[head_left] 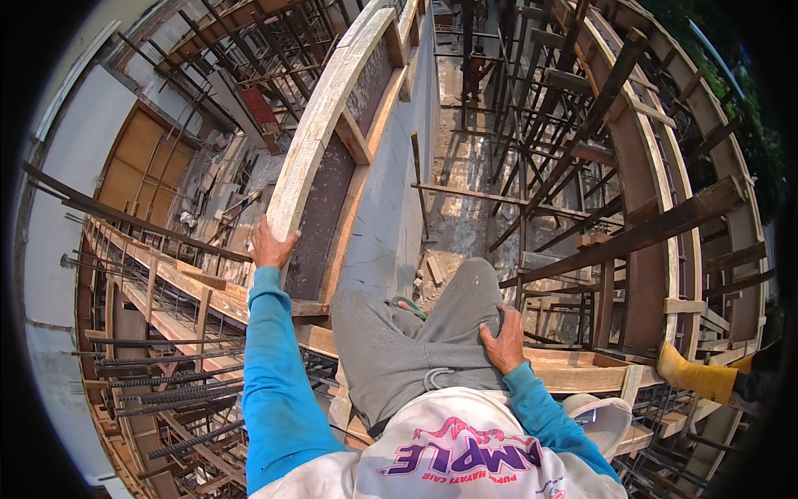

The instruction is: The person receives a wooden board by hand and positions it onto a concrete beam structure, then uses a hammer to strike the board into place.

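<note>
In the head view, the seated person's two hands are well apart. The left hand (273,248) lies on the near end of a timber-framed formwork panel (324,204), fingers along the outer edge of its pale rail and thumb across the face; how tightly it closes cannot be told. The panel runs from that hand up the middle-left of the view, its near end just beyond the left knee, beside the top of a smooth grey wall (386,195). The right hand (503,341) rests with spread fingers on the right leg of the grey trousers (382,358). Past the knees the edge drops into a gap, open down to a littered floor (465,224), with dark timber props (598,125) crowding its right side. To the left, ribbed rebar (179,387) juts across narrow wooden formwork, leaving little room beside the blue sleeve (287,382). At right, a timber rail (573,379) runs from beside the person's hip toward a yellow boot (694,374) near the edge of the view.
</note>
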Demonstrator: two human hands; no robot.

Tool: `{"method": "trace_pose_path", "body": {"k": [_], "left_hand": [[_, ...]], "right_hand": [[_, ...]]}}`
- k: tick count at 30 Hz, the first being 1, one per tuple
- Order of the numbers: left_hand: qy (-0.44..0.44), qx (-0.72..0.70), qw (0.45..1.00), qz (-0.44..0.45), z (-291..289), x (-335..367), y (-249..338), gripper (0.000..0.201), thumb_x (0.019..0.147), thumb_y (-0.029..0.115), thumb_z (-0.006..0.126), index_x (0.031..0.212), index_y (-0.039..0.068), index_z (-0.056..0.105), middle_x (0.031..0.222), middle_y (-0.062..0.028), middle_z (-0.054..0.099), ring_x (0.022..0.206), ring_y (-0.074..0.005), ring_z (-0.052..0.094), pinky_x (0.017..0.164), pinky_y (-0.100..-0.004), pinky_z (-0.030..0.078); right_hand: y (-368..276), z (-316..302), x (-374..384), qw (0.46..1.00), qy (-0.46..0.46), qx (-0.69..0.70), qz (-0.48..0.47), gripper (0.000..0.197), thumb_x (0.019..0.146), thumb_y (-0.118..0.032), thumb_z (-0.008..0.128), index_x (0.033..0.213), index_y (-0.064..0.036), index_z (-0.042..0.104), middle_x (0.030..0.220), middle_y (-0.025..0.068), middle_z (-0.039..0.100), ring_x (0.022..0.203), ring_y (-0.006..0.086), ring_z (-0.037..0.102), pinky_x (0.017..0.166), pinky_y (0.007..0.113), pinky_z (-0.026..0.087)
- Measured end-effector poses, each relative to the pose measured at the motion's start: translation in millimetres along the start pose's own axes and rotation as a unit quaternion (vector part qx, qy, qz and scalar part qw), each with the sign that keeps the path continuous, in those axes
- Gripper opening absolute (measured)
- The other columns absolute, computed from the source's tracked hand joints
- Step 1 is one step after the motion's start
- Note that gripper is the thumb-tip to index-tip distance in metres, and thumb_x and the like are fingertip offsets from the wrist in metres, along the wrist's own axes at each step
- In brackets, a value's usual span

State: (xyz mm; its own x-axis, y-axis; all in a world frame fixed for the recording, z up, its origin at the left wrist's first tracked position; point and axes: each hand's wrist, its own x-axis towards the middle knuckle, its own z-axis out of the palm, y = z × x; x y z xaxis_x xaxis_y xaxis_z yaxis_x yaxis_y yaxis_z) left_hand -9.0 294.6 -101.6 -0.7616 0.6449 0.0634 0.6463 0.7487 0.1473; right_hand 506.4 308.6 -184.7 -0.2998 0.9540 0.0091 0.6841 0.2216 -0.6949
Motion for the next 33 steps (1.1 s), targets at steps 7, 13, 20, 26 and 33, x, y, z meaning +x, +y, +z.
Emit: {"method": "trace_pose_path", "body": {"k": [7, 13, 20, 26, 33], "left_hand": [[-0.015, -0.04, 0.998, -0.041, -4.2, -46.0, -48.2, 0.096, 0.07, 0.049, 0.073, 0.143, 0.009, 0.025, 0.137, -0.0189, 0.04, 0.127, -0.0353, 0.038, 0.101, -0.0524, 0.033], [0.017, -0.028, 0.999, -0.043, -3.9, -38.3, -22.8, 0.091, 0.069, 0.047, 0.073, 0.14, 0.006, 0.032, 0.136, -0.018, 0.042, 0.124, -0.0361, 0.041, 0.1, -0.0503, 0.035], [0.043, -0.029, 0.999, -0.013, 20.9, -37.4, -59.7, 0.086, 0.074, 0.043, 0.072, 0.14, 0.004, 0.034, 0.137, -0.0197, 0.042, 0.123, -0.0377, 0.043, 0.102, -0.0466, 0.036], [0.038, 0.024, 0.997, -0.066, 11.6, -55.5, -11.0, 0.086, 0.074, 0.048, 0.07, 0.141, 0.009, 0.034, 0.136, -0.0164, 0.045, 0.121, -0.0374, 0.045, 0.1, -0.0483, 0.037], [-0.008, 0.005, 0.999, -0.031, 7.0, -41.3, -33.6, 0.087, 0.075, 0.048, 0.069, 0.142, 0.008, 0.031, 0.144, -0.0129, 0.036, 0.13, -0.0341, 0.037, 0.102, -0.0471, 0.035]], "right_hand": [[-10.5, 10.8, 3.8, 1.0, -0.009, -0.014, 0.0, 0.057, 0.076, -0.025, 0.067, 0.121, -0.0005, 0.043, 0.119, 0.0206, 0.046, 0.114, 0.0384, 0.043, 0.097, 0.045, 0.035], [-9.6, 5.7, 9.5, 1.0, 0.013, -0.019, 0.012, 0.056, 0.076, -0.027, 0.067, 0.12, -0.0004, 0.044, 0.117, 0.0213, 0.046, 0.112, 0.0383, 0.043, 0.096, 0.046, 0.036], [-5.1, 1.5, 9.1, 0.996, -0.039, -0.053, 0.053, 0.061, 0.079, -0.038, 0.063, 0.123, -0.0027, 0.042, 0.117, 0.0205, 0.045, 0.113, 0.0375, 0.044, 0.094, 0.047, 0.038], [8.6, -6.5, -11.5, 0.997, 0.003, -0.037, 0.064, 0.059, 0.08, -0.038, 0.062, 0.124, -0.0035, 0.042, 0.116, 0.0191, 0.044, 0.108, 0.0371, 0.046, 0.092, 0.047, 0.037], [2.9, 3.1, -2.1, 0.998, 0.01, -0.041, 0.055, 0.058, 0.078, -0.035, 0.064, 0.122, -0.0022, 0.043, 0.116, 0.0197, 0.046, 0.11, 0.0371, 0.046, 0.094, 0.045, 0.038]]}}
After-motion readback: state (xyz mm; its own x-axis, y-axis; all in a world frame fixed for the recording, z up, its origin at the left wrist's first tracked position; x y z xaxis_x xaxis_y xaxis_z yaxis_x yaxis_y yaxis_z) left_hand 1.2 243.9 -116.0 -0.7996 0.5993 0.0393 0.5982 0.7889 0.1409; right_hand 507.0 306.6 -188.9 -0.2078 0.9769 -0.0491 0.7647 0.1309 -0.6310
